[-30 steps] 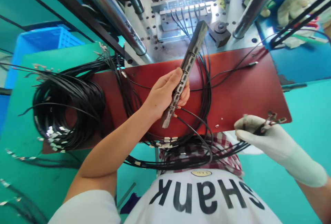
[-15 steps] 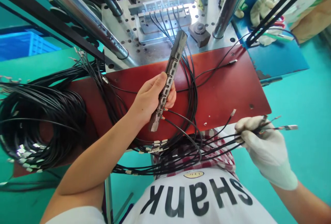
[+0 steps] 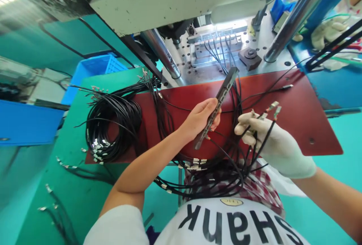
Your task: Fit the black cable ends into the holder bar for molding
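My bare left hand [image 3: 199,118] grips a long dark metal fixture bar [image 3: 226,84] with slots, held tilted over the red board [image 3: 299,120]. One thin black cable runs from the bar's lower end. My right hand [image 3: 266,139], in a white glove, pinches a bunch of black cables [image 3: 264,139] whose metal plug ends [image 3: 273,107] stick up just right of the bar. More black cables loop down over my lap.
A coil of black cables [image 3: 113,124] lies at the board's left end. Behind the board stands a press with steel columns [image 3: 162,52] and a mould block [image 3: 217,45] holding several cables. A blue crate [image 3: 93,71] is at left, white gloves [image 3: 329,34] at far right.
My gloved right hand has brought the cable bunch up and left from the board's right edge, close to the bar. The view has tilted up, showing the press head.
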Tool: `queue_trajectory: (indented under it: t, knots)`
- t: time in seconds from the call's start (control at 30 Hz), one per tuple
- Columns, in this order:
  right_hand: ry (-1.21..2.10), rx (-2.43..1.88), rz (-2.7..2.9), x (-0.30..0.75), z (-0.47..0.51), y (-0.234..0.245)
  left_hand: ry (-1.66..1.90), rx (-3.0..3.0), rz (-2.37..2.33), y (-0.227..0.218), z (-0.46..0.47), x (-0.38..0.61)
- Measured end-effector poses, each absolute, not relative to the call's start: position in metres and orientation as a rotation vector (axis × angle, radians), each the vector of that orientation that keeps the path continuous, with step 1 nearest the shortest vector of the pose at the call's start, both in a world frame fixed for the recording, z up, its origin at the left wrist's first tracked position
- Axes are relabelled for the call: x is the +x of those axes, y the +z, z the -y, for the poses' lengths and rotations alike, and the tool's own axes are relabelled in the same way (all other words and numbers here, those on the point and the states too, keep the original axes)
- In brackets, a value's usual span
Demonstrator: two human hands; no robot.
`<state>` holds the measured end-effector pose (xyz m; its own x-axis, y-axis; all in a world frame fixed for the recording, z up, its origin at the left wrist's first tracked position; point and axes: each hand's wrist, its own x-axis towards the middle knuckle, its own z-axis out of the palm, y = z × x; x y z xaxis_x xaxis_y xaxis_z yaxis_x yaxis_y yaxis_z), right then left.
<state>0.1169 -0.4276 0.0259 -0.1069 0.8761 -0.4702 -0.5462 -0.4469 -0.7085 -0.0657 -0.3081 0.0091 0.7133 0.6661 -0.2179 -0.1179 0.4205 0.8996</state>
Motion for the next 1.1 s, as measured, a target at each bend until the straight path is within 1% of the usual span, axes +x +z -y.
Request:
queue_trajectory:
  t: [0.1, 0.2, 0.37, 0.47, 0.57, 0.67, 0.93, 1.1]
  knots:
    - [1.713, -0.906, 0.192, 0.122, 0.434, 0.024, 0.549, 1.010, -0.627, 0.008, 0.305, -0.067]
    - [1.620, -0.872, 0.146, 0.123, 0.439, 0.020, 0.550, 1.000, -0.652, 0.009, 0.303, -0.065]
    - [1.457, -1.039, 0.369, 0.122, 0.437, 0.020, 0.532, 1.010, -0.653, 0.011, 0.305, -0.063]
    - [1.506, -1.045, 0.493, 0.123, 0.430, 0.028, 0.517, 1.020, -0.637, 0.011, 0.308, -0.063]
    - [1.590, -1.220, 0.753, 0.123, 0.420, 0.037, 0.501, 1.039, -0.613, 0.012, 0.311, -0.064]
    - [1.579, -1.365, 0.991, 0.116, 0.408, 0.042, 0.494, 1.048, -0.608, 0.014, 0.313, -0.063]
    - [1.501, -1.543, 1.162, 0.096, 0.391, 0.041, 0.486, 0.994, -0.692, 0.014, 0.320, -0.063]
    - [1.465, -1.507, 1.206, 0.092, 0.390, 0.039, 0.507, 1.006, -0.762, 0.012, 0.321, -0.063]
